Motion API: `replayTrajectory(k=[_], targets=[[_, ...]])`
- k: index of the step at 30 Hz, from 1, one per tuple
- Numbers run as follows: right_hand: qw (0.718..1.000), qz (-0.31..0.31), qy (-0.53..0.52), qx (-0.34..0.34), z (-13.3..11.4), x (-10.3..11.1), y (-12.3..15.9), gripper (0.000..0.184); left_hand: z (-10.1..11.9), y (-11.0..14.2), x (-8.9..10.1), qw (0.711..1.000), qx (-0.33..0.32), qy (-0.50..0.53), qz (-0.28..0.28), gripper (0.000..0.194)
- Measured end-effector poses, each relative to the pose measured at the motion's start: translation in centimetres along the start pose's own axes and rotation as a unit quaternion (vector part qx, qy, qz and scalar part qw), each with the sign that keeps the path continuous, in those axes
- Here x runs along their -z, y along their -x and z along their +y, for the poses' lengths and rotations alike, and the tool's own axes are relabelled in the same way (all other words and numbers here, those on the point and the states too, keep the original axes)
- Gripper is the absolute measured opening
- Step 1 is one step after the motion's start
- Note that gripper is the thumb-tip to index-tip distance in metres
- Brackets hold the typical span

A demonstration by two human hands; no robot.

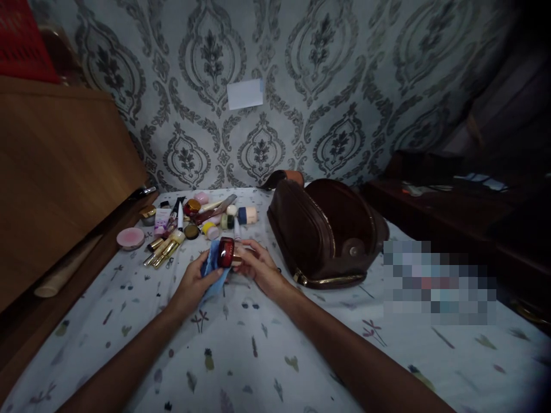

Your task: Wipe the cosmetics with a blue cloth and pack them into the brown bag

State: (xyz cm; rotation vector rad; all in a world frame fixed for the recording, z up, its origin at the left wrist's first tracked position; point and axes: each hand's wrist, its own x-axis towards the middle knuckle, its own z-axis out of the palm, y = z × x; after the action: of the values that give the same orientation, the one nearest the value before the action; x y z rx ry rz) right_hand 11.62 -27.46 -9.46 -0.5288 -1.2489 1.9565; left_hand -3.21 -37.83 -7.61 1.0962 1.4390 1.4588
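As I look through the head view, a dark red jar [226, 252] sits between both hands, above the patterned sheet [253, 373], in front of the cosmetics. Whatever it holds is hidden from me. Its gold-coloured end [236, 258] points right, toward the right hand [262, 267], so I read its long axis as running roughly left to right.

My left hand [196, 281] pinches the jar with its thumb in front and a blue cloth [214, 278] beneath and behind. My right hand has its fingers bent together around the gold-coloured end; their exact grip is too blurred to tell.

Just beyond the hands I have the loose group of cosmetics: gold tubes [170, 252], a lilac tube [162, 222], a blue-and-peach jar [247, 215] and other small containers, with a round pink container [130, 238] at the left edge. To the right, a brown bag [297, 221] gapes unzipped, its interior too dark for me to read.

Bare sheet gives me open room toward the camera between the forearms. Leftward, a wooden cabinet [60, 183] bounds the space; the patterned wall [262, 143] closes the far edge.
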Motion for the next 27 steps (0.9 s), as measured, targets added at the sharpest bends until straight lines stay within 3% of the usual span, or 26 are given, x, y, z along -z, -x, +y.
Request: replayTrajectory(k=[5,11,14,18,23,27], targets=[[0.978,-0.018,0.177,0.108,-0.5,0.1,0.1,0.051,0.2,-0.1,-0.1,0.993,0.052,0.099,-0.024,0.06],[0.886,-0.047,0.388,0.249,-1.5,-0.1,1.0,0.042,0.7,-0.2,-0.2,0.989,0.047,0.138,-0.018,0.051],[0.865,-0.044,0.417,0.277,-1.4,0.0,1.1,0.05,0.5,-0.3,-0.2,0.987,0.067,0.146,-0.006,0.05],[0.884,-0.018,0.384,0.266,-0.9,0.2,0.7,0.076,0.0,-0.5,-0.2,0.976,0.096,0.194,0.021,0.054],[0.899,-0.041,0.347,0.265,-0.2,-0.1,0.4,0.066,-0.2,-0.7,-0.2,0.972,0.093,0.213,0.036,0.052],[0.925,-0.065,0.3,0.224,-0.3,-0.5,1.0,0.064,-0.2,-0.8,-0.1,0.977,0.089,0.187,0.054,0.054]])
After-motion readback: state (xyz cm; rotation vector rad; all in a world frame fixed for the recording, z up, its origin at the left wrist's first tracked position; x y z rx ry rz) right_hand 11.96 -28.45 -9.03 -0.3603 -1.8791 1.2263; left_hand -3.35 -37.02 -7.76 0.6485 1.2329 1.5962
